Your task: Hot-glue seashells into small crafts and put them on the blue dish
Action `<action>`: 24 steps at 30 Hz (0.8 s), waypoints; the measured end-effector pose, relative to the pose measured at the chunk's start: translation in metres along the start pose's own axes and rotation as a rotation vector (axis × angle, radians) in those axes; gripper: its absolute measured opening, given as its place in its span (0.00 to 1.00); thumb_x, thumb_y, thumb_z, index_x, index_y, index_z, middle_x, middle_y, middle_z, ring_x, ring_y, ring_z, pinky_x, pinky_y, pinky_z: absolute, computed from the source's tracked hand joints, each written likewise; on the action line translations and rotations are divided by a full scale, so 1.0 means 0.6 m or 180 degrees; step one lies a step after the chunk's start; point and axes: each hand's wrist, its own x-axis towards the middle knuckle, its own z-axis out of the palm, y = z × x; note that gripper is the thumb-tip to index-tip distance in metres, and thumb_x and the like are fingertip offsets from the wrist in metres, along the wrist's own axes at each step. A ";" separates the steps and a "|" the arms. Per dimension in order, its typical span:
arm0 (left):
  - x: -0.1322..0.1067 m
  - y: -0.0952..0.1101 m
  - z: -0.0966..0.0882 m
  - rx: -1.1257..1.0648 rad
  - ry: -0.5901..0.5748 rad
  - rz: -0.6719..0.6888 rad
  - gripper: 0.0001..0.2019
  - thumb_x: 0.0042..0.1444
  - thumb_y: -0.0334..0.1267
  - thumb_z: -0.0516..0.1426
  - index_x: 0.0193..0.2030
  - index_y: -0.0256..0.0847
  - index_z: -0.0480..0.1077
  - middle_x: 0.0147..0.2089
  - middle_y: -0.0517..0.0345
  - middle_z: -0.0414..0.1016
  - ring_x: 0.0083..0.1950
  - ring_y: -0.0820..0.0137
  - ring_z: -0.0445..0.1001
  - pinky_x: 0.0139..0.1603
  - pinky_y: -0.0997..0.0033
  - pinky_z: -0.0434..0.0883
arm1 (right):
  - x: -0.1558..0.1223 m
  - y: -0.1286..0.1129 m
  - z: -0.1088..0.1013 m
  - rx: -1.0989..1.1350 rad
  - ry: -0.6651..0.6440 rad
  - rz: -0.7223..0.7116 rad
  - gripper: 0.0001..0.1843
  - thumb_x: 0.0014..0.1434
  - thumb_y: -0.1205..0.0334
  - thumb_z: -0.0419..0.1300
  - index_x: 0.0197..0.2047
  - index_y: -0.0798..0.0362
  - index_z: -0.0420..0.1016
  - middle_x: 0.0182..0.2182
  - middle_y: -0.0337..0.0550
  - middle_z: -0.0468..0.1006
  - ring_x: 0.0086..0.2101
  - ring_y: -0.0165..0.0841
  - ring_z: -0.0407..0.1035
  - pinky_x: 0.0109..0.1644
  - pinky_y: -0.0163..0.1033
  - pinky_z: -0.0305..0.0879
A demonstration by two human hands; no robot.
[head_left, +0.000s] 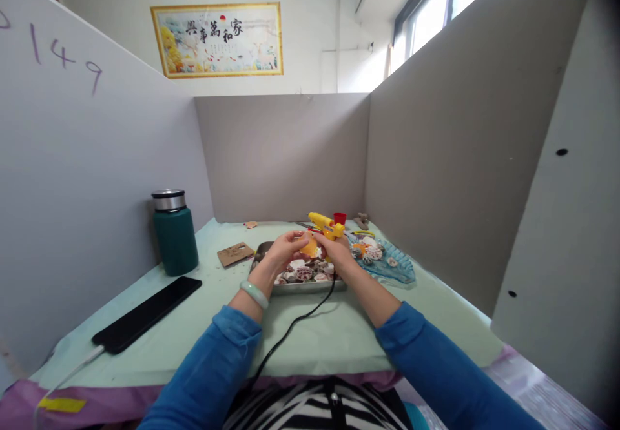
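Note:
My left hand (287,249) has its fingers closed on an orange shell (309,245), held above a metal tray (295,290). My right hand (338,253) is closed at the handle of a yellow glue gun (327,225), and its fingertips reach to the shell's right side. The gun's nozzle points left, and its handle is partly hidden by the hand. A black cord (303,317) runs from below the gun toward my lap. Mixed shells (304,274) fill the tray under my hands.
Right of the tray lies a blue wavy piece (400,270) with shells on it. A red cup (340,218) stands behind. At left are a brown card (235,254), a phone (148,314) on a cable and a green bottle (175,239). Grey partitions (285,159) enclose the table.

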 end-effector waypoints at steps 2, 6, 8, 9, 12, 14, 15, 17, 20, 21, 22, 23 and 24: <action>0.001 0.000 0.001 0.0026 0.0034 -0.0080 0.17 0.42 0.36 0.67 0.38 0.32 0.71 0.38 0.48 0.75 0.34 0.69 0.76 0.30 0.72 0.75 | 0.000 0.000 0.000 0.0041 -0.0007 -0.0022 0.13 0.44 0.54 0.64 0.28 0.55 0.70 0.16 0.34 0.68 0.14 0.23 0.57 0.15 0.30 0.55; 0.004 -0.001 0.001 0.0043 0.0135 -0.0148 0.14 0.45 0.38 0.66 0.36 0.32 0.72 0.35 0.49 0.75 0.33 0.69 0.76 0.30 0.71 0.75 | 0.000 0.000 0.000 -0.0087 0.0020 -0.0033 0.14 0.44 0.53 0.64 0.27 0.55 0.71 0.17 0.35 0.68 0.14 0.24 0.58 0.16 0.30 0.54; 0.005 -0.001 -0.001 0.0073 0.0239 -0.0130 0.14 0.45 0.39 0.66 0.36 0.33 0.72 0.34 0.50 0.75 0.32 0.68 0.76 0.29 0.71 0.75 | 0.000 0.001 -0.001 -0.0200 0.0002 -0.0055 0.15 0.45 0.52 0.64 0.27 0.55 0.71 0.16 0.35 0.68 0.14 0.24 0.58 0.16 0.30 0.55; 0.006 -0.002 -0.003 0.0094 0.0309 -0.0098 0.14 0.45 0.40 0.66 0.36 0.33 0.72 0.34 0.50 0.74 0.32 0.68 0.75 0.29 0.71 0.75 | 0.000 0.001 -0.001 -0.0239 -0.0015 -0.0070 0.15 0.45 0.51 0.64 0.26 0.55 0.70 0.16 0.35 0.68 0.14 0.24 0.58 0.17 0.31 0.55; 0.008 -0.001 -0.011 0.0158 0.0600 0.0092 0.15 0.43 0.41 0.66 0.36 0.34 0.72 0.34 0.51 0.74 0.32 0.69 0.75 0.28 0.71 0.74 | -0.001 0.002 -0.003 -0.0325 -0.0071 -0.0091 0.17 0.47 0.48 0.62 0.26 0.55 0.70 0.15 0.34 0.67 0.14 0.25 0.58 0.17 0.31 0.55; 0.010 -0.001 -0.018 0.0229 0.0835 0.0257 0.16 0.42 0.42 0.66 0.35 0.34 0.72 0.34 0.51 0.74 0.33 0.69 0.74 0.27 0.72 0.73 | -0.002 -0.001 -0.004 -0.0490 -0.0093 -0.0085 0.17 0.47 0.47 0.61 0.26 0.55 0.70 0.14 0.34 0.66 0.14 0.25 0.58 0.18 0.31 0.55; 0.011 0.000 -0.021 0.0266 0.0946 0.0323 0.16 0.42 0.42 0.66 0.34 0.34 0.72 0.34 0.51 0.75 0.33 0.69 0.74 0.27 0.72 0.73 | -0.003 -0.003 -0.005 -0.0632 -0.0105 -0.0094 0.17 0.48 0.48 0.61 0.26 0.55 0.71 0.14 0.34 0.66 0.15 0.25 0.59 0.19 0.31 0.55; 0.013 0.000 -0.027 0.0319 0.1132 0.0399 0.17 0.42 0.43 0.66 0.34 0.34 0.72 0.34 0.51 0.75 0.33 0.68 0.73 0.27 0.72 0.73 | -0.007 -0.008 -0.007 -0.0965 -0.0140 -0.0131 0.16 0.49 0.49 0.60 0.26 0.55 0.72 0.14 0.35 0.67 0.16 0.26 0.60 0.21 0.31 0.57; 0.018 -0.002 -0.033 0.0337 0.1330 0.0453 0.17 0.41 0.44 0.65 0.34 0.34 0.72 0.33 0.51 0.74 0.33 0.68 0.73 0.27 0.71 0.73 | -0.010 -0.013 -0.009 -0.1350 -0.0222 -0.0201 0.15 0.49 0.50 0.60 0.27 0.55 0.75 0.14 0.35 0.67 0.18 0.28 0.63 0.24 0.32 0.57; 0.020 -0.002 -0.035 0.0336 0.1377 0.0474 0.17 0.41 0.45 0.65 0.34 0.34 0.72 0.33 0.51 0.74 0.32 0.69 0.72 0.27 0.71 0.73 | -0.011 -0.012 -0.009 -0.1414 -0.0259 -0.0218 0.15 0.49 0.50 0.60 0.28 0.55 0.75 0.14 0.35 0.68 0.19 0.28 0.63 0.24 0.32 0.57; 0.022 -0.003 -0.036 0.0328 0.1416 0.0499 0.17 0.41 0.45 0.65 0.34 0.33 0.72 0.33 0.52 0.74 0.32 0.69 0.72 0.27 0.71 0.73 | -0.010 -0.010 -0.009 -0.1451 -0.0304 -0.0238 0.14 0.49 0.50 0.60 0.29 0.54 0.76 0.14 0.35 0.68 0.20 0.29 0.64 0.24 0.32 0.57; 0.023 -0.003 -0.037 0.0312 0.1449 0.0523 0.17 0.41 0.45 0.65 0.33 0.33 0.72 0.33 0.52 0.73 0.32 0.69 0.72 0.27 0.71 0.73 | -0.009 -0.007 -0.009 -0.1468 -0.0356 -0.0265 0.15 0.49 0.50 0.60 0.29 0.54 0.76 0.14 0.35 0.68 0.21 0.30 0.64 0.24 0.32 0.57; 0.023 -0.004 -0.037 0.0293 0.1476 0.0544 0.17 0.41 0.45 0.65 0.33 0.34 0.72 0.32 0.52 0.73 0.32 0.70 0.72 0.28 0.71 0.73 | -0.007 -0.003 -0.009 -0.1472 -0.0399 -0.0298 0.15 0.49 0.50 0.60 0.30 0.54 0.77 0.14 0.36 0.68 0.21 0.30 0.65 0.24 0.32 0.56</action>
